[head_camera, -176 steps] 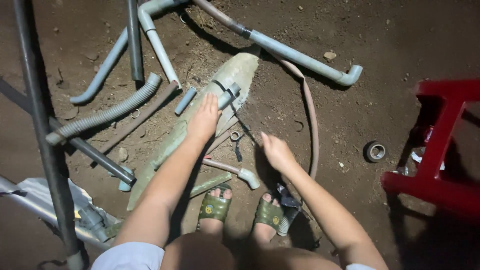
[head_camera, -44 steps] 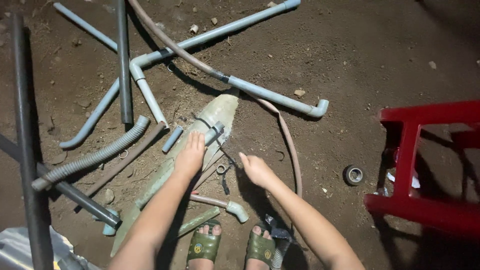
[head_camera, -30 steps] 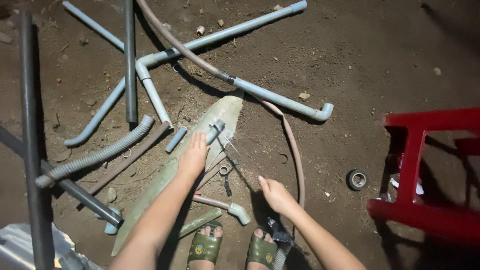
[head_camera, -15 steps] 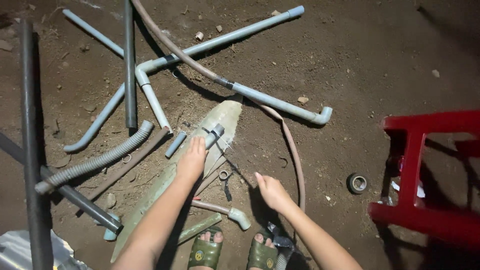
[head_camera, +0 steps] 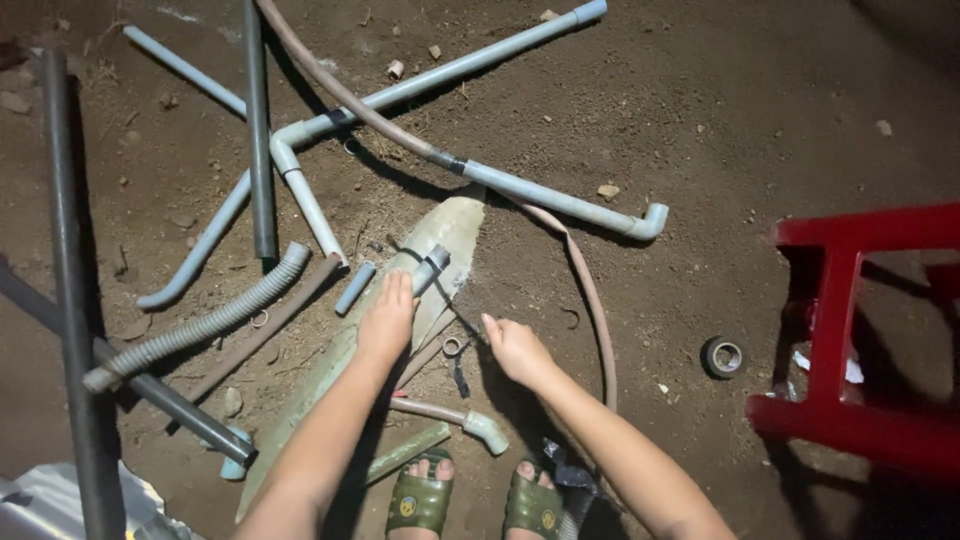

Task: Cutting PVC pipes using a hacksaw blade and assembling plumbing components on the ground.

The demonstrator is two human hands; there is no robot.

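The left hand (head_camera: 388, 318) lies flat, fingers stretched and together, on a long pale green leaf sheath (head_camera: 455, 225) that runs diagonally across the bare dirt ground (head_camera: 760, 120); its fingertips stop just short of a short grey pipe piece (head_camera: 430, 268) resting on the sheath's wider upper part. The right hand (head_camera: 515, 350) hovers or rests just right of the sheath's edge, fingers loosely curled with nothing clearly clamped in them — whether it pinches something small I cannot tell. Between the two hands, on the soil, lies a small metal ring (head_camera: 452, 346), and just below them a thin brownish tube ending in a pale elbow fitting (head_camera: 485, 430). The person's feet in green sandals (head_camera: 420, 500) sit at the bottom edge. No packages or signs show; a roll of dark tape (head_camera: 722, 356) lies well apart to the right, near a red plastic stool (head_camera: 860, 330) with white scraps beneath it. Above the hands a long grey pipe with an elbow end (head_camera: 560, 200) crosses the ground, joined to a brown hose (head_camera: 595, 300) that curves down past the right hand. To the left lie a corrugated grey hose (head_camera: 200, 325), a bent grey pipe (head_camera: 300, 190) and dark metal bars (head_camera: 70, 280) — this side is crowded, while the upper right is open dirt.
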